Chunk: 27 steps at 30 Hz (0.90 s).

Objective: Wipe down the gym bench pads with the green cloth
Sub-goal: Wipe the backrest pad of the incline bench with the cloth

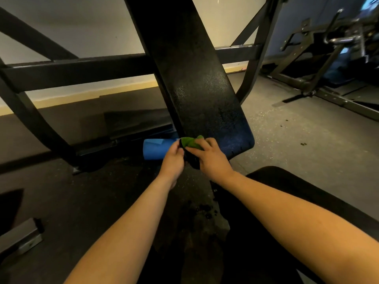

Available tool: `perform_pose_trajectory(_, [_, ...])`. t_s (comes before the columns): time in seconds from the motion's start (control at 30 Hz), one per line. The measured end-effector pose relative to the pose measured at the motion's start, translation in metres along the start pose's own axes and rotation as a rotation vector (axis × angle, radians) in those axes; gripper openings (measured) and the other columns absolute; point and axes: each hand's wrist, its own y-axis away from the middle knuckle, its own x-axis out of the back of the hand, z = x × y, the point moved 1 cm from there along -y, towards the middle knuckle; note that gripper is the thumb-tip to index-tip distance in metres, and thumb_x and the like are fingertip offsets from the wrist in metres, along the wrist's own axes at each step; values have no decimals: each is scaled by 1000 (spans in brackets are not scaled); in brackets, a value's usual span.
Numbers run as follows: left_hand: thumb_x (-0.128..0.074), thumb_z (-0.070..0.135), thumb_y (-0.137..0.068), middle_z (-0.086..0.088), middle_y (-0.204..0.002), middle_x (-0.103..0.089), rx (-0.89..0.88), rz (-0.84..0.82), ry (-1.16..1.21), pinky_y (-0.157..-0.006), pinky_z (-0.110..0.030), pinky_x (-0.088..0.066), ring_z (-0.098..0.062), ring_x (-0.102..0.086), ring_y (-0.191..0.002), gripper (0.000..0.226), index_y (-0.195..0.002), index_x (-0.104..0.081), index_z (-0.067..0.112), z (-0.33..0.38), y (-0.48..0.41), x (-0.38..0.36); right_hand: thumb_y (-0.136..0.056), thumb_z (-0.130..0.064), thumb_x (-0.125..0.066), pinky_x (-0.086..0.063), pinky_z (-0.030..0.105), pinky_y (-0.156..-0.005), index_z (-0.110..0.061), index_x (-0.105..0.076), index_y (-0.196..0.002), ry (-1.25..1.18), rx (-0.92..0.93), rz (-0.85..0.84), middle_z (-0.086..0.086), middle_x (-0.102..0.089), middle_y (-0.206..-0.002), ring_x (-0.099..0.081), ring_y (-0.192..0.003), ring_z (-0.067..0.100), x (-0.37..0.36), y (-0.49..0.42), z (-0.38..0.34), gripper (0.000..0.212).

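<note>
Head view, two hands (173, 158) (212, 158) gripping one green cloth (189, 142), one black pad (196, 89)

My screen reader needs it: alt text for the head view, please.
Left hand and right hand grip a green cloth at the lower end of a tilted black bench pad, beside a blue foam roller. Black frame bars cross behind.
</note>
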Motion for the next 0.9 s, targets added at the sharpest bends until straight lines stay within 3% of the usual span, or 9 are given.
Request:
perform_pose_trajectory(0.1, [-37,27,-109,-1,-151,-43,-23,26,40,-117,-45,-36,-18,-43,-137,40,-148,-43,33,-5,6,-4,-81,-17,-69,-55,38,-62,-26,-71,-119,120,19,-22,2,-55,-134,-45,-119,36,-8,25,-11,39])
perform_pose_trajectory(0.2, [-45,27,-107,1,-143,-50,-43,75,12,-113,-43,-41,-16,-50,-129,35,-141,-48,33,-10,16,-7,-79,-18,-70,-55,38,-61,-26,-75,-107,184,22,9,3,-56,-130,-47,-114,35,-9,26,-15,30])
perform_pose_trajectory(0.33, [-51,32,-103,-2,-124,-58,-82,179,47,-83,-36,-59,-21,-64,-107,9,-108,-53,39,-19,29,-11,-88,-17,-62,-52,39,-65,-27,-65,-126,38,-15,-59,2,-49,-133,-41,-118,30,0,13,-18,39])
perform_pose_trajectory(0.4, [-49,37,-103,-5,-126,-56,-129,182,92,-74,-30,-58,-21,-65,-104,7,-108,-54,38,-20,32,-12,-88,-16,-60,-52,39,-72,-28,-56,-133,-88,-9,-24,-1,-49,-131,-42,-115,25,6,8,-18,47])
perform_pose_trajectory(0.5, [-47,45,-103,2,-138,-47,-135,198,65,-96,-35,-52,-12,-57,-116,25,-126,-51,39,-18,23,-17,-85,-9,-59,-53,44,-81,-22,-47,-129,-300,-54,78,-3,-53,-125,-50,-111,19,9,-1,-19,48])
perform_pose_trajectory(0.57, [-47,50,-100,3,-148,-41,-128,217,44,-108,-43,-45,-13,-50,-128,43,-141,-42,39,-12,14,-19,-88,-8,-60,-53,44,-90,-23,-42,-135,-374,5,100,-3,-51,-134,-54,-117,18,11,-8,-26,52])
perform_pose_trajectory(0.67, [-48,57,-92,1,-155,-38,-96,245,121,-114,-49,-38,-18,-44,-137,65,-153,-28,42,3,0,-20,-92,-5,-58,-52,36,-92,-36,-21,-152,-444,82,-47,-4,-33,-156,-55,-124,21,15,-17,-31,77])
perform_pose_trajectory(0.77, [-53,73,-79,1,-158,-35,-62,245,104,-116,-50,-35,-19,-39,-142,83,-152,-31,40,11,-18,-16,-86,2,-60,-56,41,-89,-45,0,-154,-426,95,-185,-2,-18,-164,-56,-124,25,18,-23,-23,102])
perform_pose_trajectory(0.9, [-49,60,-90,-1,-161,-30,-92,236,45,-119,-50,-32,-22,-34,-145,71,-154,-25,41,9,-38,-33,-81,3,-52,-33,37,-117,-29,-22,-157,-372,-140,46,-2,-28,-161,-28,-145,20,18,-15,14,88])
